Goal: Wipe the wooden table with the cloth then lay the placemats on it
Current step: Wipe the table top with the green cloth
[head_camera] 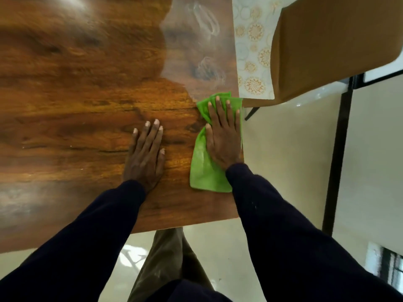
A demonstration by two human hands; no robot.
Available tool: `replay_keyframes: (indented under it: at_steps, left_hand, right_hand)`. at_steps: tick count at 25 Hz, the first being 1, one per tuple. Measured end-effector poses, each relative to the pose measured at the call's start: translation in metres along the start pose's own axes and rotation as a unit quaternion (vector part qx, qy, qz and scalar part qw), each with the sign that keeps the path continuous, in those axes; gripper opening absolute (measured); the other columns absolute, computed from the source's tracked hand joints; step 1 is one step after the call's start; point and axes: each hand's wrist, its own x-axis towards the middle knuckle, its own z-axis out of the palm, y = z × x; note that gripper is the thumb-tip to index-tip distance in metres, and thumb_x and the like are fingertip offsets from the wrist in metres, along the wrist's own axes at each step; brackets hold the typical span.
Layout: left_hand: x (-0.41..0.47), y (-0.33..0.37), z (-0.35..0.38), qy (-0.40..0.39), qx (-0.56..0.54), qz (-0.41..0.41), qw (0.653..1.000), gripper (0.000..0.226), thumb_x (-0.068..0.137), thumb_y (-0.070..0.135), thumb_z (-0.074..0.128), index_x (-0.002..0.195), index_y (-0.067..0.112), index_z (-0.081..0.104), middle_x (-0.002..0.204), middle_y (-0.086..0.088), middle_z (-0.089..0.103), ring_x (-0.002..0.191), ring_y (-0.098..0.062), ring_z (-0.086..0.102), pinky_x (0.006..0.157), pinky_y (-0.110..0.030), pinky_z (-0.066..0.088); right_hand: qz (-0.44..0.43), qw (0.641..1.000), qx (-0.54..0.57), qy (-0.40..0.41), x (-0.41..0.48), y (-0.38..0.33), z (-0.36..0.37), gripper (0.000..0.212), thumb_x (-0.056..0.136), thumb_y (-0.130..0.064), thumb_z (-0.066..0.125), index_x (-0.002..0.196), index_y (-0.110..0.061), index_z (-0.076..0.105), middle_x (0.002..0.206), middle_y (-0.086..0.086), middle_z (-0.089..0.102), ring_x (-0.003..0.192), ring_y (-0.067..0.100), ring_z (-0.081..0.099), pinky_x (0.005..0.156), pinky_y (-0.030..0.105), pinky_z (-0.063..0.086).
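My left hand (146, 153) rests flat and empty on the wooden surface (76, 83) while my right hand (222, 136), fingers straight, presses the green cloth (202, 171) at the right edge, its length running near to far, the patterned placemat (253, 51) just beyond its far end.

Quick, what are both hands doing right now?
Left hand: open, flat on the wooden table.
Right hand: open, pressing the green cloth down.

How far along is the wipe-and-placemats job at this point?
Swirl marks on the far table suggest some wiping done. The right hand presses the green cloth flat near the right edge; the left hand rests beside it. Left: laying the patterned placemat, which lies at the far right.
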Motion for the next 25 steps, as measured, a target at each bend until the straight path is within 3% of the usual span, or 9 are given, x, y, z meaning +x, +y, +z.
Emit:
replay_keyframes:
  at_steps: [3, 6, 10, 14, 19, 22, 25]
  left_hand:
    - [0.0, 0.0, -0.001, 0.0, -0.006, -0.003, 1.0, 0.058, 0.109, 0.018, 0.039, 0.164, 0.003, 0.028, 0.174, -0.01, 0.02, 0.162, -0.027, 0.015, 0.129, -0.058, 0.02]
    - [-0.002, 0.002, -0.002, 0.003, -0.007, -0.007, 1.0, 0.059, 0.108, 0.018, 0.042, 0.164, 0.004, 0.028, 0.174, -0.011, 0.021, 0.162, -0.026, 0.016, 0.129, -0.058, 0.021]
    - [-0.001, 0.002, -0.002, -0.006, -0.001, -0.01, 1.0, 0.06, 0.108, 0.022, 0.039, 0.164, 0.005, 0.026, 0.175, -0.009, 0.018, 0.163, -0.026, 0.015, 0.129, -0.057, 0.021]
    - [-0.002, 0.001, 0.001, -0.01, -0.001, -0.019, 1.0, 0.06, 0.109, 0.025, 0.036, 0.165, 0.006, 0.024, 0.176, -0.008, 0.014, 0.163, -0.025, 0.011, 0.129, -0.055, 0.021]
    - [-0.002, 0.001, 0.001, 0.003, -0.011, -0.023, 1.0, 0.058, 0.11, 0.024, 0.036, 0.165, 0.005, 0.025, 0.175, -0.009, 0.017, 0.163, -0.026, 0.013, 0.129, -0.055, 0.022]
    - [-0.002, 0.001, 0.0, 0.01, -0.013, -0.011, 1.0, 0.058, 0.11, 0.022, 0.039, 0.164, 0.005, 0.028, 0.174, -0.009, 0.019, 0.162, -0.027, 0.016, 0.128, -0.056, 0.023]
    - [0.005, 0.011, 0.002, 0.055, -0.03, -0.054, 0.997, 0.055, 0.109, 0.02, 0.041, 0.161, 0.004, 0.034, 0.172, -0.011, 0.027, 0.161, -0.028, 0.022, 0.127, -0.058, 0.025]
  right_hand:
    - [-0.033, 0.999, -0.013, 0.002, 0.039, -0.032, 0.004, 0.063, 0.109, -0.034, 0.037, 0.168, -0.018, 0.024, 0.177, 0.008, 0.016, 0.164, 0.032, 0.007, 0.13, 0.06, 0.012]
    - [-0.133, 0.99, -0.002, -0.045, 0.009, -0.044, 0.003, 0.063, 0.11, -0.035, 0.039, 0.169, -0.017, 0.021, 0.178, 0.007, 0.011, 0.165, 0.031, 0.001, 0.129, 0.061, 0.012]
    - [-0.246, 0.963, 0.01, -0.113, -0.039, 0.006, -0.009, 0.06, 0.111, -0.033, 0.041, 0.167, -0.018, 0.027, 0.177, 0.005, 0.016, 0.165, 0.03, 0.005, 0.131, 0.061, 0.01]
    - [-0.167, 0.983, -0.006, -0.075, 0.009, 0.042, -0.017, 0.059, 0.109, -0.033, 0.037, 0.166, -0.017, 0.032, 0.176, 0.007, 0.021, 0.164, 0.03, 0.01, 0.128, 0.064, 0.016]
    - [-0.133, 0.99, -0.021, -0.03, 0.105, -0.002, -0.008, 0.061, 0.109, -0.032, 0.037, 0.167, -0.017, 0.026, 0.176, 0.007, 0.018, 0.164, 0.031, 0.008, 0.13, 0.061, 0.011]
    - [-0.204, 0.978, -0.016, -0.049, 0.098, -0.028, -0.002, 0.062, 0.11, -0.034, 0.037, 0.168, -0.017, 0.024, 0.177, 0.007, 0.016, 0.165, 0.031, 0.005, 0.13, 0.062, 0.011]
    - [-0.351, 0.928, -0.004, -0.122, 0.064, -0.002, -0.009, 0.062, 0.111, -0.036, 0.036, 0.168, -0.018, 0.023, 0.177, 0.006, 0.014, 0.165, 0.03, 0.003, 0.131, 0.061, 0.008]
